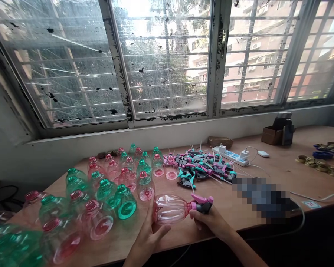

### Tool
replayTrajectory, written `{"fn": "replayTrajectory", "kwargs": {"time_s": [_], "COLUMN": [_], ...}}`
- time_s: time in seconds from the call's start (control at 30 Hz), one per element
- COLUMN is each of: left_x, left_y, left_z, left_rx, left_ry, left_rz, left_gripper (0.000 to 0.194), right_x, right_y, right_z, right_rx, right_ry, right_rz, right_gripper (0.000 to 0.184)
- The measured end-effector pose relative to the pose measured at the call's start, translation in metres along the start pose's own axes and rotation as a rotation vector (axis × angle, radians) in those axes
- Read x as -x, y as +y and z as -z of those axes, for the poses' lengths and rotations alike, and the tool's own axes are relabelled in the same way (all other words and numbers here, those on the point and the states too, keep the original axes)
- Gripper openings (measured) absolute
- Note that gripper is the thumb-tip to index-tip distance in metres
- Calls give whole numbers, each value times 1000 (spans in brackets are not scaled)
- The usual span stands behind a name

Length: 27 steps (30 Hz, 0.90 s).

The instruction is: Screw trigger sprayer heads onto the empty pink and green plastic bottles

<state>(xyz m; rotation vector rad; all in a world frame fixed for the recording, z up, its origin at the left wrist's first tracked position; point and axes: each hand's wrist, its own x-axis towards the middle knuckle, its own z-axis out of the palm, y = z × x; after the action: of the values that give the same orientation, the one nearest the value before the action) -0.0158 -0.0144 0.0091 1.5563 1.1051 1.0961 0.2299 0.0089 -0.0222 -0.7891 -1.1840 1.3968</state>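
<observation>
A clear pink spray bottle (171, 208) lies sideways between my hands above the table's front edge, its base to the left. On its neck sits a pink and dark grey trigger sprayer head (202, 203). My right hand (208, 221) has its fingers closed around the collar of that head. At the bottle's base, my left hand (150, 230) rests against the plastic, thumb stretched out along the near side; its other fingers are partly hidden behind the bottle. Just left of it stand open-necked bottles, among them a green bottle (125, 202) and a pink bottle (145, 187).
Many pink and green bottles cover the left of the wooden table (219, 243). Behind my hands lies a pile of sprayer heads (202, 165). A power strip (232, 155), a brown box (272, 135), a blurred-out object (263, 198) and brass-coloured parts (317, 163) are to the right.
</observation>
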Motion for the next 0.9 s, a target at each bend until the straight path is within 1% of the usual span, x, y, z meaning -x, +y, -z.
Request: {"fn": "replayTrajectory", "kwargs": {"time_s": [0.07, 0.13, 0.2, 0.27, 0.4, 0.47, 0.53, 0.63, 0.73, 0.8, 0.9], "left_x": [-5, -9, -11, -11, -14, -17, -17, -12, -5, -1, 2], "left_y": [-5, -5, 0, 9, 24, 26, 25, 20, 16, 15, 16], "left_z": [3, 5, 6, 7, 11, 13, 13, 11, 6, 4, 2], "left_rx": [76, 118, 138, 156, 85, 58, 45, 24, 4, -4, -17], "left_ry": [-46, -88, -147, -169, -183, -202, -220, -196, -135, -111, -105], "left_rz": [28, 45, 64, 87, 122, 123, 115, 85, 43, 16, -23], "left_gripper": [92, 89, 81, 76, 78, 79, 83, 95, 108, 110, 115], "right_x": [1, 1, 2, 3, 4, 5, 6, 7, 9, 10, 10], "right_y": [0, 1, 1, 3, 2, 0, -4, -6, -5, -4, -5], "right_z": [-1, -1, 0, 0, 1, 1, 2, 4, 8, 9, 10], "right_rx": [10, 29, 59, 99, 139, 126, 114, 132, 174, 197, 154], "right_ry": [10, 19, 22, 31, 45, 48, 30, -21, -42, -50, -59], "right_rz": [-26, -47, -50, -44, -28, -13, -12, -25, -35, -50, -44], "right_gripper": [66, 70, 72, 73, 71, 70, 65, 53, 56, 56, 45]}}
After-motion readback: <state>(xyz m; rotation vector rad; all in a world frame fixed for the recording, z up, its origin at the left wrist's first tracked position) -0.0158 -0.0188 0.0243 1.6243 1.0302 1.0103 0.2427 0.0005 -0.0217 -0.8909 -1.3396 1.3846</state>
